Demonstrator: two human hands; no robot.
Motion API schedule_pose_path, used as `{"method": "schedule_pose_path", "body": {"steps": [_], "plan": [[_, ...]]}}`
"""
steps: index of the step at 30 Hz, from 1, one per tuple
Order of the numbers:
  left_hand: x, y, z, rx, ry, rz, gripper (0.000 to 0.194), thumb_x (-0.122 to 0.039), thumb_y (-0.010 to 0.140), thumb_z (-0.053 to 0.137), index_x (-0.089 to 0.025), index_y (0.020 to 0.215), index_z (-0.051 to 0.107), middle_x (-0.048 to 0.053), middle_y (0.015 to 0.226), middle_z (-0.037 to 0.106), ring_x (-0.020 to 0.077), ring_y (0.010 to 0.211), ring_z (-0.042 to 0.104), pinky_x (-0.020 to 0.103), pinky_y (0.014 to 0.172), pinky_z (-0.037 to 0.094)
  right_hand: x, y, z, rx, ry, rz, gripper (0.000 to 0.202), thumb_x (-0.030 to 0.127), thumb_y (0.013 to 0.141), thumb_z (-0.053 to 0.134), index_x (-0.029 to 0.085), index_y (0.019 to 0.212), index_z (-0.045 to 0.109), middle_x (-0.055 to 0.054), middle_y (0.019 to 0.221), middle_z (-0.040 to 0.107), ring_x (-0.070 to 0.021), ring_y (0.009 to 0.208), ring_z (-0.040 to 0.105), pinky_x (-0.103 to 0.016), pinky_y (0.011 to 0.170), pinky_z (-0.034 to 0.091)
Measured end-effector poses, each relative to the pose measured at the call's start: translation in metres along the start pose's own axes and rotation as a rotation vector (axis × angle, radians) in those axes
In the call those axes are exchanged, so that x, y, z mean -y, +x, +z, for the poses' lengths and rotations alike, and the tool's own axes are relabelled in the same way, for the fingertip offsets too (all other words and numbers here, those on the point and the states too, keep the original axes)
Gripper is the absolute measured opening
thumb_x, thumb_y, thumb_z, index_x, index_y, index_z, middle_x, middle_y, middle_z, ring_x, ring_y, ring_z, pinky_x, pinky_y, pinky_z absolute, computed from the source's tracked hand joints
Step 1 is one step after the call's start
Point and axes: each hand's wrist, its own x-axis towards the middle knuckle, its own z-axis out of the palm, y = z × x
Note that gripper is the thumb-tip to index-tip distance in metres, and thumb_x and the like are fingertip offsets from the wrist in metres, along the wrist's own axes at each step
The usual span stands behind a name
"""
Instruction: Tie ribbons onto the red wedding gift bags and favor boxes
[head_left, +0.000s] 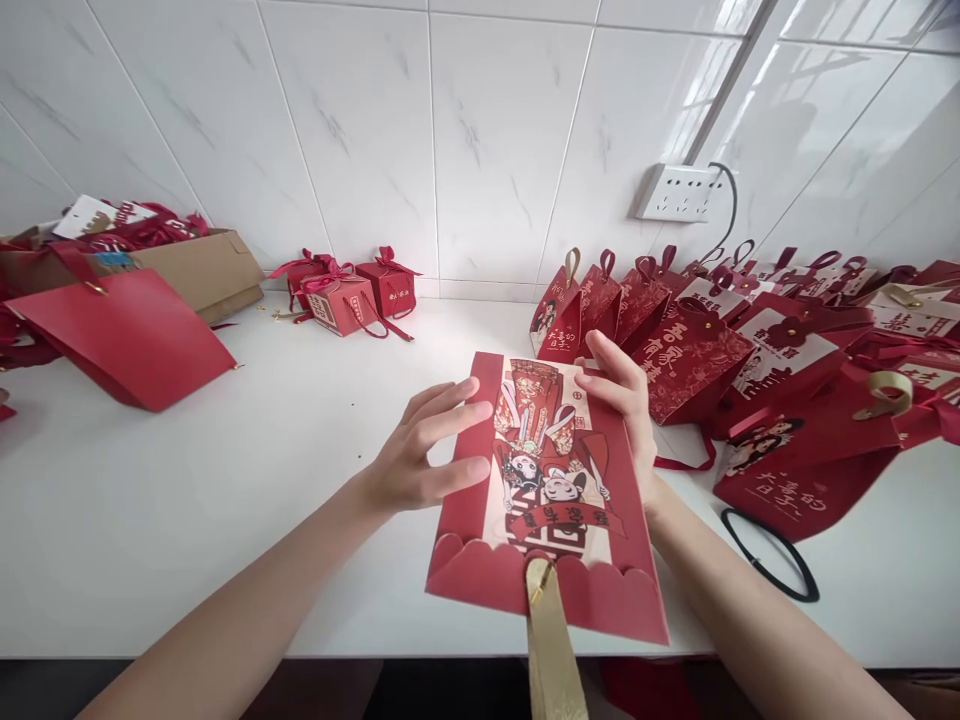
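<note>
Holds between left grip (416, 450) and right grip (628, 400) a flat, rectangular red paper packet (551, 460); has tapered red paper bags (686, 360) to that grip's right.

We've got a gift bag (553, 480) between our hands (416, 450), boxes (345, 305) behind and left, carton (199, 262) further left, more bags (691, 355) right.

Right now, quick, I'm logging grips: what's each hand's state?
Left hand: holding the red couple-print gift bag, left side.
Right hand: holding its right side.
</note>
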Motion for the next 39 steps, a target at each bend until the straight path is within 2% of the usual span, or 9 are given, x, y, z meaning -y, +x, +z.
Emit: {"method": "schedule_pose_path", "body": {"steps": [9,13,16,19,22,25,29,33,39], "plan": [[-0.002,-0.005,0.0,-0.022,-0.035,-0.104,0.032,-0.039,0.085,0.054,-0.032,0.116,0.048,0.006,0.113,0.059,0.0237,0.114,0.056,0.042,0.091,0.051,0.001,0.0,0.001,0.05,0.202,0.19,0.052,0.063,0.088,0.037,0.029,0.125,0.051,-0.008,0.139,0.046,-0.0337,0.129,0.043,-0.055,0.103,0.038],[-0.012,-0.002,0.003,-0.061,-0.002,-0.543,0.05,-0.039,0.073,0.069,-0.022,0.116,0.05,0.006,0.097,0.058,0.0211,0.09,0.06,0.034,0.076,0.053,0.004,-0.005,0.011,0.118,0.534,0.47,0.06,0.067,0.09,0.025,0.032,0.138,0.033,-0.01,0.143,0.04,-0.03,0.134,0.038,-0.052,0.102,0.042],[-0.023,0.007,0.007,-0.073,-0.027,-1.013,0.037,-0.037,0.077,0.065,-0.02,0.106,0.052,0.006,0.096,0.058,0.0195,0.087,0.061,0.032,0.074,0.053,0.012,-0.01,0.022,0.187,0.498,0.555,0.055,0.053,0.09,0.046,0.035,0.137,0.023,-0.009,0.149,0.028,-0.0267,0.14,0.028,-0.053,0.109,0.034],[-0.036,0.012,0.013,-0.002,-0.064,-1.253,0.038,-0.04,0.078,0.064,-0.02,0.108,0.05,0.007,0.101,0.058,0.0209,0.089,0.063,0.036,0.076,0.055,0.023,-0.014,0.03,0.337,0.397,0.557,0.074,0.043,0.084,0.061,0.031,0.14,0.016,-0.012,0.149,0.025,-0.0281,0.14,0.026,-0.054,0.113,0.027],[-0.047,0.009,0.019,0.168,-0.21,-1.106,0.054,-0.035,0.079,0.062,-0.021,0.127,0.041,0.014,0.122,0.052,0.0253,0.108,0.059,0.039,0.083,0.056,0.03,-0.014,0.033,0.4,0.457,0.543,0.089,0.05,0.076,0.068,0.024,0.143,0.016,-0.015,0.146,0.031,-0.0303,0.135,0.033,-0.05,0.111,0.033],[-0.048,0.003,0.019,0.342,-0.264,-0.778,0.067,-0.027,0.084,0.054,-0.023,0.144,0.024,0.017,0.145,0.034,0.0302,0.135,0.037,0.045,0.101,0.047,0.026,-0.01,0.032,0.304,0.552,0.639,0.065,0.047,0.082,0.063,0.023,0.134,0.032,-0.013,0.129,0.052,-0.0254,0.116,0.054,-0.043,0.097,0.048],[-0.029,-0.001,0.009,0.185,-0.099,-0.573,0.045,-0.02,0.086,0.049,-0.024,0.131,0.045,0.013,0.127,0.051,0.0262,0.122,0.049,0.045,0.1,0.047,0.008,-0.003,0.025,0.194,0.649,0.711,0.033,0.04,0.085,0.058,0.022,0.112,0.049,-0.007,0.102,0.066,-0.022,0.094,0.064,-0.04,0.085,0.053],[-0.011,0.004,-0.002,-0.165,-0.072,-0.795,0.048,-0.028,0.081,0.061,-0.023,0.126,0.045,0.012,0.127,0.05,0.025,0.123,0.048,0.042,0.099,0.047,0.003,0.0,0.016,0.206,0.796,0.766,0.024,0.037,0.084,0.054,0.019,0.099,0.059,-0.006,0.09,0.068,-0.0232,0.082,0.066,-0.037,0.073,0.055],[-0.025,0.025,-0.006,0.073,-0.69,-1.206,0.031,-0.042,0.078,0.064,-0.018,0.096,0.057,0.004,0.08,0.065,0.0163,0.069,0.063,0.026,0.06,0.052,0.015,-0.005,0.019,0.267,0.67,0.686,0.02,0.033,0.089,0.046,0.019,0.098,0.055,-0.005,0.086,0.065,-0.0207,0.076,0.064,-0.034,0.065,0.055]]}}
